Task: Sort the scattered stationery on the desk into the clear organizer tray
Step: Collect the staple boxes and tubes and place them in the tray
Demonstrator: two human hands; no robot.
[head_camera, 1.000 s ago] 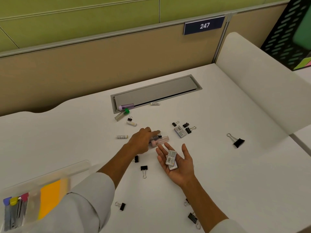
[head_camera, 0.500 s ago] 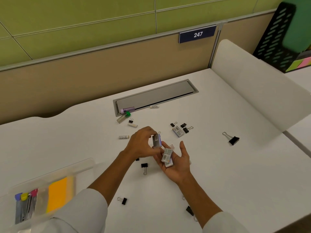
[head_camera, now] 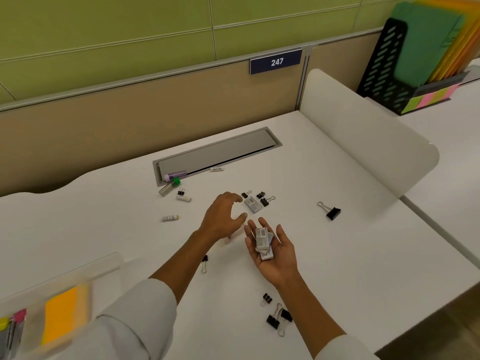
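Since half a second ago the left hand (head_camera: 223,216) has let go of the small box it was holding over the other palm and now reaches out above the white desk (head_camera: 337,255), fingers and thumb spread in a loose curve and holding nothing. Its fingertips point at a small white-and-blue labelled box (head_camera: 252,204) lying flat on the desk just beyond them, apart from the hand. The right hand (head_camera: 272,252) lies palm up just right of the left hand, fingers relaxed and slightly cupped, and carries a stack of small white barcode-labelled boxes (head_camera: 262,240), now taller than before.

Beyond the labelled box sit three small black binder clips (head_camera: 262,198). A larger black binder clip (head_camera: 330,211) lies well to the right of that box. Toward the person from the right hand, a cluster of black binder clips (head_camera: 277,317) rests beside the right forearm, and another clip (head_camera: 204,263) shows partly under the left forearm. Left of the left hand lie two short white tubes (head_camera: 170,217), and farther back a green-capped clear case (head_camera: 169,187) and a purple tube (head_camera: 176,175) sit at the grey cable hatch (head_camera: 215,152). The clear plastic organizer tray (head_camera: 59,289) stands at the desk's near left, blurred, holding orange sticky notes (head_camera: 61,313) and coloured pens (head_camera: 13,326).
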